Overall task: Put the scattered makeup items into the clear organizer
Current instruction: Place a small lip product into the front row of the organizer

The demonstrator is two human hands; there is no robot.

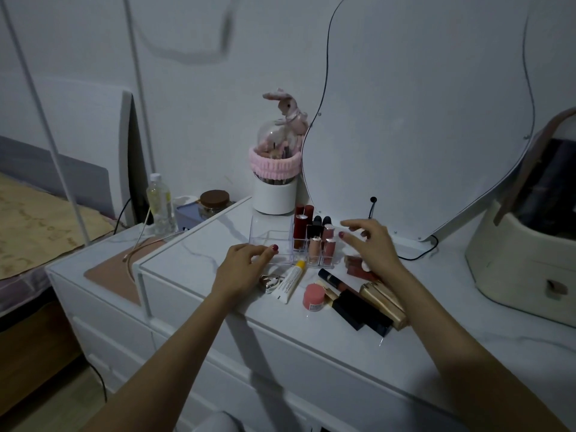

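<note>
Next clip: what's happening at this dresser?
A person is tidying makeup on a white dresser. The left hand rests against the front of the clear organizer, whose right-hand slots already hold upright lipsticks. The right hand hovers open and empty beside it. Still lying loose in front: a white tube, a pink jar, a gold tube and some dark sticks.

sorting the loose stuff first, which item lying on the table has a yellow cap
The white tube, lying just in front of the clear organizer. The other loose items are pink, black, gold or red.
</note>
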